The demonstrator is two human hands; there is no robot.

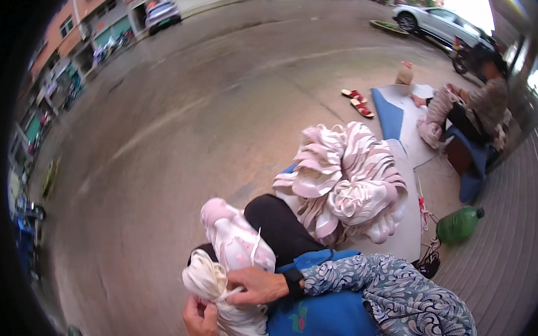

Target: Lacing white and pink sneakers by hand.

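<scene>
Two hands are being closed at the narrow neck of a white fabric bundle (205,276), lower left of centre. A pale strip (229,293) is being gripped by the curled fingers of the right hand (254,286), while the neck is being pinched by the left hand (202,324) (its fingertips are being partly hidden). Softness and little weight are being suggested by the limp folds; hold is best being taken at the neck, as loose loops may slide. Beyond, a pink-and-white bundle (231,230) is being propped against a black-clad knee (274,222); at upper right, similar cloth (438,115) is being held by a co-worker (488,98).
</scene>
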